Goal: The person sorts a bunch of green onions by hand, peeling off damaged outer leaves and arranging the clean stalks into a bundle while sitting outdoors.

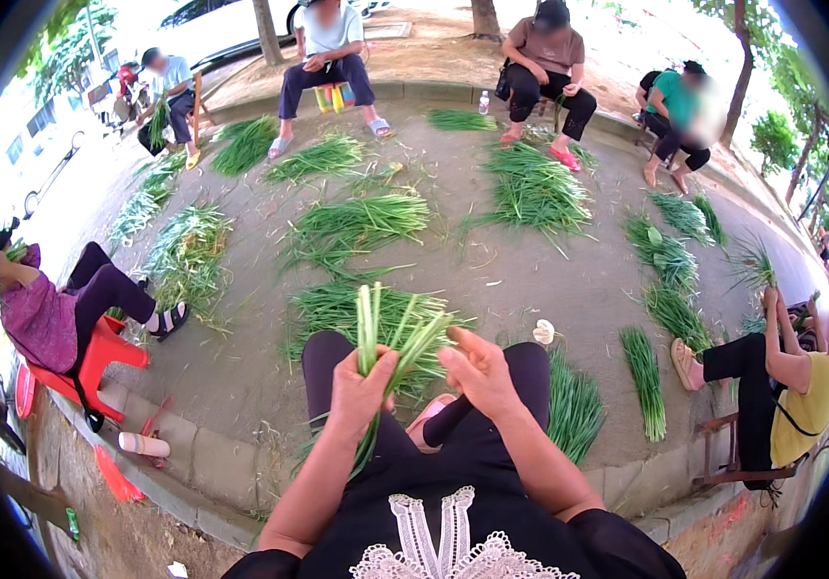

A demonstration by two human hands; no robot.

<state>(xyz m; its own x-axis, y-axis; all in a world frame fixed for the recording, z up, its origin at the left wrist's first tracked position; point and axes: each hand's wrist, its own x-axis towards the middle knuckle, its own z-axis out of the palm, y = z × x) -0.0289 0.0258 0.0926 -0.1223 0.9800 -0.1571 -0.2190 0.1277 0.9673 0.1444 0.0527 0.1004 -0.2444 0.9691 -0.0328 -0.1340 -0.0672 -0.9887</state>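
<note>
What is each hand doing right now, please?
Left hand: closed around a bunch of green stalks.
Right hand: fingers touching the same bunch, partly open.

The lower stems of the bunch of long green chive stalks (390, 338) vanish inside the left hand (361, 391), whose closed fingers hide how the grip sits on them. The right hand (480, 372) shows only its back, its fingertips out of sight. Both forearms are cut off by the lower edge. The small white object (543, 331) on the grey paved ground (530, 280) is too small to identify.
</note>
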